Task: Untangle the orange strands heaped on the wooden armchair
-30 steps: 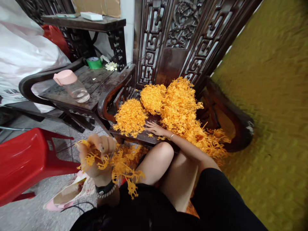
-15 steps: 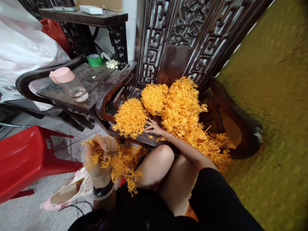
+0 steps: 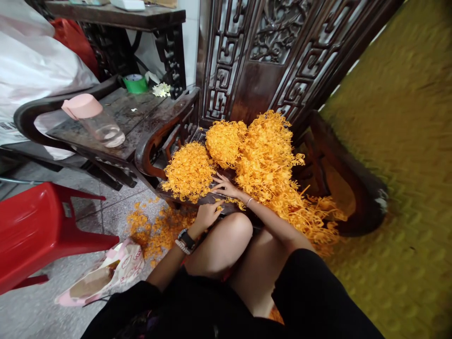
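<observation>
My left hand (image 3: 208, 215) is at the front edge of the dark wooden seat (image 3: 197, 205), its thumb and fingertips pinched around a small orange plastic piece (image 3: 219, 208). Just beyond it, my right hand (image 3: 226, 187) rests on the seat, fingers spread and holding nothing. Left of the hands lies a rounded mound of small orange plastic pieces (image 3: 189, 172). A second mound (image 3: 225, 142) sits behind it. To the right is a taller heap of branched, spidery orange plastic pieces (image 3: 270, 157), many still on stems, trailing past my right forearm.
Orange pieces (image 3: 158, 228) are scattered on the floor by an open patterned bag (image 3: 129, 259). A red plastic stool (image 3: 42, 226) stands at left. On the neighbouring wooden chair are a pink-lidded bottle (image 3: 95, 120) and green tape (image 3: 136, 84). A carved chair back (image 3: 257, 87) rises behind.
My left hand has moved right and forward to the seat edge. The orange cluster it held up is no longer in it. My right hand has stayed nearly still.
</observation>
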Tool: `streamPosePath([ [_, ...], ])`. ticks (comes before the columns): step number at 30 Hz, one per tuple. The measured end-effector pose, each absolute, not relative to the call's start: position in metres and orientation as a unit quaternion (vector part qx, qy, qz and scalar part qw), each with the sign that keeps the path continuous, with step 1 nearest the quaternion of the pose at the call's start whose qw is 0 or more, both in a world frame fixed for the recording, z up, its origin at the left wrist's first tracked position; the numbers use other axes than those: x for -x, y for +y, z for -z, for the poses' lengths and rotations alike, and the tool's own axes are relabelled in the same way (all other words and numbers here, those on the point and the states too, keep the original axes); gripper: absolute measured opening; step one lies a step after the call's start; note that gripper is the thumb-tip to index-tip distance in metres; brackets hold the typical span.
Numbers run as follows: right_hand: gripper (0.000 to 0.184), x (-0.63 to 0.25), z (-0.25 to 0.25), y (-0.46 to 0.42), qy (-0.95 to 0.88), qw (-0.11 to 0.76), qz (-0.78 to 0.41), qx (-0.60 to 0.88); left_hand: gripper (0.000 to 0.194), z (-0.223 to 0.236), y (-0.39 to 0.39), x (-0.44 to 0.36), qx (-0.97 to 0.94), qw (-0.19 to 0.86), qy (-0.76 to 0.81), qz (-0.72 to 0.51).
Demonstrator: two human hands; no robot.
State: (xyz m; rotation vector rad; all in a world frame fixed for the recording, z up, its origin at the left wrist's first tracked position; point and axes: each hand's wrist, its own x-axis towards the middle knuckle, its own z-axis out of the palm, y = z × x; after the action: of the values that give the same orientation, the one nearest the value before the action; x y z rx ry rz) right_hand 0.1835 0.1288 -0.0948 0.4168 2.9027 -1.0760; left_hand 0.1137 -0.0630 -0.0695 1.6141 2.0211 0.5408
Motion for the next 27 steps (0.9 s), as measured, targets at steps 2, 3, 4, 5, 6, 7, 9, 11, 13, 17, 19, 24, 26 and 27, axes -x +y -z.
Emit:
streamPosePath([
  [2, 0.023, -0.184, 0.090, 0.137, 0.927, 0.044, 0.356, -0.111, 0.038, 0.077, -0.063, -0.117, -0.566, 0.240, 0.763, -0.199],
  [3, 0.023, -0.185, 0.088, 0.142, 0.925, 0.062, 0.362, -0.100, 0.038, 0.079, -0.063, -0.117, -0.556, 0.237, 0.770, -0.203],
  [4, 0.023, -0.185, 0.086, 0.145, 0.923, 0.077, 0.366, -0.092, 0.037, 0.082, -0.064, -0.117, -0.549, 0.235, 0.775, -0.208],
  [5, 0.025, -0.185, 0.085, 0.148, 0.921, 0.090, 0.369, -0.085, 0.037, 0.083, -0.065, -0.116, -0.545, 0.235, 0.776, -0.211],
  [6, 0.027, -0.185, 0.084, 0.150, 0.920, 0.097, 0.372, -0.080, 0.037, 0.085, -0.067, -0.116, -0.544, 0.236, 0.775, -0.216],
  [7, 0.029, -0.185, 0.083, 0.152, 0.919, 0.097, 0.375, -0.075, 0.036, 0.086, -0.068, -0.115, -0.545, 0.238, 0.773, -0.222],
  [9, 0.030, -0.186, 0.084, 0.152, 0.919, 0.080, 0.381, -0.068, 0.035, 0.089, -0.071, -0.113, -0.547, 0.244, 0.767, -0.231],
  [11, 0.027, -0.187, 0.087, 0.149, 0.920, 0.050, 0.382, -0.070, 0.034, 0.092, -0.073, -0.111, -0.540, 0.243, 0.771, -0.235],
  [13, 0.022, -0.188, 0.091, 0.146, 0.923, 0.024, 0.377, -0.080, 0.035, 0.094, -0.074, -0.108, -0.519, 0.232, 0.788, -0.236],
  [17, 0.017, -0.188, 0.098, 0.140, 0.926, -0.022, 0.365, -0.097, 0.035, 0.097, -0.075, -0.100, -0.460, 0.198, 0.834, -0.232],
  [19, 0.015, -0.188, 0.101, 0.135, 0.927, -0.040, 0.358, -0.100, 0.036, 0.097, -0.074, -0.095, -0.437, 0.188, 0.850, -0.228],
  [24, 0.011, -0.184, 0.098, 0.120, 0.933, -0.077, 0.340, -0.089, 0.034, 0.096, -0.073, -0.088, -0.427, 0.180, 0.847, -0.261],
  [26, 0.013, -0.180, 0.088, 0.115, 0.935, -0.095, 0.333, -0.083, 0.032, 0.097, -0.075, -0.088, -0.424, 0.183, 0.831, -0.311],
  [27, 0.013, -0.178, 0.081, 0.114, 0.935, -0.106, 0.328, -0.085, 0.031, 0.098, -0.077, -0.088, -0.420, 0.188, 0.818, -0.346],
])
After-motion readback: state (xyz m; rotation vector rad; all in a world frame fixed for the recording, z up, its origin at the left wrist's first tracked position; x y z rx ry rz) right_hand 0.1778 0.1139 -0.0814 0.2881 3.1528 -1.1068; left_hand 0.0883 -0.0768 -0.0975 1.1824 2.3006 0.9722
